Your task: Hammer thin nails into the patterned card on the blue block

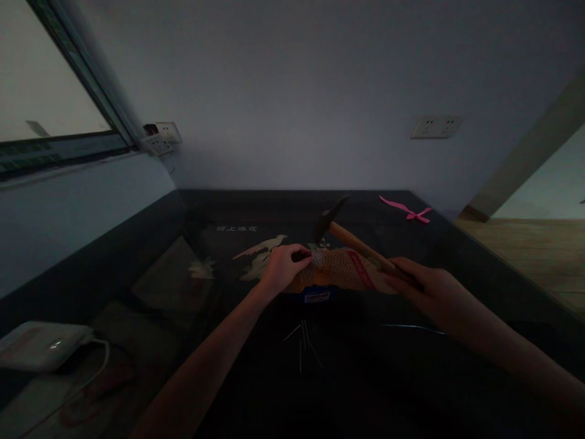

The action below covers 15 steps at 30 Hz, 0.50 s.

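My right hand (418, 281) is closed around the wooden handle of a hammer (356, 242). The hammer's dark metal head is raised just above a patterned orange-brown package (338, 263) with a red band, lying on the dark table (365, 353). My left hand (286, 267) pinches something at the package's left part, under the hammer head; what sits between the fingertips is too small to make out. A blue part with a white label (317, 297) shows along the package's near side. Several thin metal pins (304, 335) lie on the table nearer to me.
A white device (46, 346) with a cable rests at the left. Pink scissors or ribbon-like strips (411, 214) lie at the back right. A thin pale strand (414, 328) is near my right forearm. Behind the table stands a wall with sockets (436, 127).
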### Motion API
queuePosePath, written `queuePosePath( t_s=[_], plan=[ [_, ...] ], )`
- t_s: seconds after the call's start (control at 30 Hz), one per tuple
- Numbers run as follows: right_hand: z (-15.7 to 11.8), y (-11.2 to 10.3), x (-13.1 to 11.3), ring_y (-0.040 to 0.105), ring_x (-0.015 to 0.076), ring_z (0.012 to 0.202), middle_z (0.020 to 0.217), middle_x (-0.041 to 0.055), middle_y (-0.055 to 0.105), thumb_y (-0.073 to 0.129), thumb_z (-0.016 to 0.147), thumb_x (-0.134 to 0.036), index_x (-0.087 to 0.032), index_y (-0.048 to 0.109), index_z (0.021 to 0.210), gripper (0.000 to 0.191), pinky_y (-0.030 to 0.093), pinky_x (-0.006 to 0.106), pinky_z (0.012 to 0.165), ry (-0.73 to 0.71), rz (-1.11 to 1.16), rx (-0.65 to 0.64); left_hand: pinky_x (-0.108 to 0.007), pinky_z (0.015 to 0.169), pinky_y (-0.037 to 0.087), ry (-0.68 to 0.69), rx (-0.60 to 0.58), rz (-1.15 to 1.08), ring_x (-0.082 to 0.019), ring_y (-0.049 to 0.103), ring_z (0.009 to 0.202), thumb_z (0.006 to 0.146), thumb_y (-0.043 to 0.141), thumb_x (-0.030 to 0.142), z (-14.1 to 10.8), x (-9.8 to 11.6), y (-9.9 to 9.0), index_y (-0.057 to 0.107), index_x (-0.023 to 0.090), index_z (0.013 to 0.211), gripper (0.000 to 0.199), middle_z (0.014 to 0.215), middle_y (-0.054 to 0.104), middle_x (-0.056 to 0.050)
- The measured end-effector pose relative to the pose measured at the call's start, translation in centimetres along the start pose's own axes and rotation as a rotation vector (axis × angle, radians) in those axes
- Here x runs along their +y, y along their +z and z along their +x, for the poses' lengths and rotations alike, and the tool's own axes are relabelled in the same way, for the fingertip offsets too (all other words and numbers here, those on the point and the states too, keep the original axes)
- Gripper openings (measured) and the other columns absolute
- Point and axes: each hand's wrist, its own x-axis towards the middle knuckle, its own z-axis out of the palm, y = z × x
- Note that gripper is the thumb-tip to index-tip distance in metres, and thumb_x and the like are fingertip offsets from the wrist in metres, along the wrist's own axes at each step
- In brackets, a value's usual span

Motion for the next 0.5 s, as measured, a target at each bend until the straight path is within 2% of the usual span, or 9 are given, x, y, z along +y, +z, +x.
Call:
queuePosePath(
  t_s=[0.2, 0.33, 0.43, 0.5],
  plan=[
    [0.5, 0.0, -0.6, 0.057, 0.0159, 0.053, 0.068, 0.0022, 0.067, 0.05, 0.086, -0.037, -0.023, 0.065, 0.091, 0.021, 0.037, 0.026, 0.049, 0.018, -0.009, -0.041, -0.029, 0.072, 0.049, -0.007, -0.003, -0.024, -0.019, 0.067, 0.075, 0.078, 0.064, 0.019, 0.0, -0.3, 0.0, 0.07, 0.017, 0.082, 0.007, 0.082, 0.073, -0.003],
    [0.6, -0.4, -0.9, 0.057, 0.0158, 0.053, 0.066, 0.0018, 0.066, 0.051, 0.084, -0.035, -0.023, 0.064, 0.083, 0.018, 0.035, 0.026, 0.048, 0.014, -0.024, -0.033, -0.029, 0.072, 0.05, -0.013, -0.006, -0.005, -0.019, 0.068, 0.076, 0.078, 0.064, 0.019, 0.0, -0.2, 0.0, 0.07, 0.017, 0.082, 0.008, 0.082, 0.073, -0.003],
    [0.6, -0.5, -1.4, 0.057, 0.0161, 0.053, 0.065, 0.0022, 0.066, 0.049, 0.086, -0.037, -0.023, 0.063, 0.082, 0.02, 0.036, 0.026, 0.049, 0.022, -0.05, -0.014, -0.029, 0.072, 0.049, -0.01, -0.001, -0.001, -0.019, 0.068, 0.077, 0.078, 0.064, 0.019, 0.1, -0.2, 0.1, 0.071, 0.017, 0.081, 0.007, 0.081, 0.073, -0.003],
    [0.7, -0.5, -1.5, 0.059, 0.0178, 0.055, 0.068, 0.0033, 0.067, 0.05, 0.085, -0.037, -0.023, 0.064, 0.084, 0.02, 0.037, 0.027, 0.051, 0.032, -0.076, -0.046, -0.029, 0.07, 0.049, -0.022, 0.001, 0.01, -0.02, 0.068, 0.075, 0.078, 0.065, 0.022, 0.1, -0.3, 0.3, 0.071, 0.016, 0.081, 0.008, 0.079, 0.073, -0.004]
  ],
)
